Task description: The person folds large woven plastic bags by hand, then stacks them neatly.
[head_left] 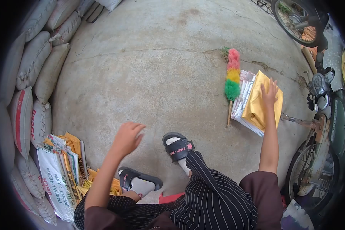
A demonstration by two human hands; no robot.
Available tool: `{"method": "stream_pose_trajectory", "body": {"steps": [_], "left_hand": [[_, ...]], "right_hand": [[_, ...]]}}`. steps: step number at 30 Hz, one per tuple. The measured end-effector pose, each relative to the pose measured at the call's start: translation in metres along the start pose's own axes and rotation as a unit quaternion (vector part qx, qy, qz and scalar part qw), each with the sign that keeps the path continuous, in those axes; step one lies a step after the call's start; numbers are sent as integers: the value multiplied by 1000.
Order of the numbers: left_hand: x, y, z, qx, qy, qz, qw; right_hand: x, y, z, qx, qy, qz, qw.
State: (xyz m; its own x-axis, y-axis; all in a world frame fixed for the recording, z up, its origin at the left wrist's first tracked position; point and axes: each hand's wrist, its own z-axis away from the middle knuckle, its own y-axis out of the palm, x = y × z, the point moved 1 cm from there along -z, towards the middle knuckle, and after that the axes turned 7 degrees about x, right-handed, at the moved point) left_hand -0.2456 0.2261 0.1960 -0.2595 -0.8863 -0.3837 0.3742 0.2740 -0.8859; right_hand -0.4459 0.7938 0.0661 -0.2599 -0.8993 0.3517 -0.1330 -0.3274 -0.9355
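My right hand [270, 94] lies with spread fingers on a folded yellow sack [255, 103], the top of a stack on the concrete floor. Under and beside it in the stack are folded white sacks [242, 92] with printing. Against the stack's left side lies a feather duster [233, 74] in pink, yellow and green, its thin wooden handle pointing toward me. My left hand [128, 138] hangs above the floor in front of my sandal, fingers loosely bent, thumb apart, nothing in it. At lower left, nearest that hand, stands a bundle of folded printed sacks [59, 168].
Filled sacks [34, 61] are piled along the left wall. A motorbike [322, 126] stands close on the right, and another wheel [295, 19] shows at upper right. My feet in black sandals [178, 147] rest on the cracked concrete floor [149, 76]. Something red [170, 198] shows beneath me.
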Motion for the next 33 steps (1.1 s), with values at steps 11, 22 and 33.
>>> {"method": "stream_pose_trajectory", "body": {"steps": [11, 22, 33], "left_hand": [[136, -60, 348, -134, -390, -102, 905], [49, 247, 527, -150, -868, 239, 410], [35, 238, 469, -190, -687, 57, 699]], "right_hand": [[15, -120, 13, -238, -36, 64, 968], [376, -130, 75, -43, -478, 90, 873], [472, 25, 314, 403, -724, 223, 513]]}}
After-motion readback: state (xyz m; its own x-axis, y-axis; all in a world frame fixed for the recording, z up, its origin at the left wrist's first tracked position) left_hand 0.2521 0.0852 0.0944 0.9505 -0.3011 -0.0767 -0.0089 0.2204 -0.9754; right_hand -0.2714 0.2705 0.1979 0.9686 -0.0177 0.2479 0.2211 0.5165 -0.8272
